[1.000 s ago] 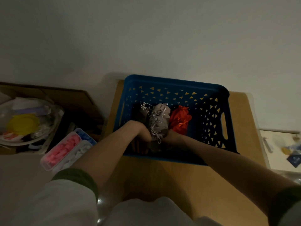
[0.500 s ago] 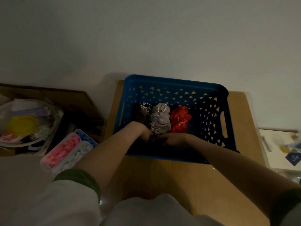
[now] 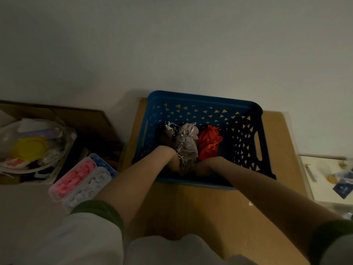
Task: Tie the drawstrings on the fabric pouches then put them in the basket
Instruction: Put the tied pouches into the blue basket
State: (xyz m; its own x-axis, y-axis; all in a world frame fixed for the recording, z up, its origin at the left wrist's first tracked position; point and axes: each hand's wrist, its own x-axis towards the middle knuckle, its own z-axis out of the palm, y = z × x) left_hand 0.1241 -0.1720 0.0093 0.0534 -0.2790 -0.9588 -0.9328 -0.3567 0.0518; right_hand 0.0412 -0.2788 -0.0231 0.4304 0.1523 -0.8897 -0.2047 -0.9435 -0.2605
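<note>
A blue plastic basket [image 3: 246,106] stands on a wooden table. Inside it lie a dark brown pouch [image 3: 166,133], a grey pouch [image 3: 188,143] with pale drawstrings, and a red pouch [image 3: 208,143]. Both my hands reach into the basket from the near side. My left hand [image 3: 172,162] and my right hand [image 3: 203,167] meet at the lower end of the grey pouch and appear to grip it between them. The fingers lie in deep shadow near the basket floor.
The wooden table [image 3: 277,150] has bare surface in front of and to the right of the basket. Left of it, lower down, are a clear box of pink, white and blue pieces [image 3: 80,180] and a cardboard box of clutter [image 3: 34,148]. Another cluttered surface [image 3: 340,180] lies at the right.
Both hands have sunk a little deeper into the basket, and the grey pouch has settled lower between the brown and red pouches.
</note>
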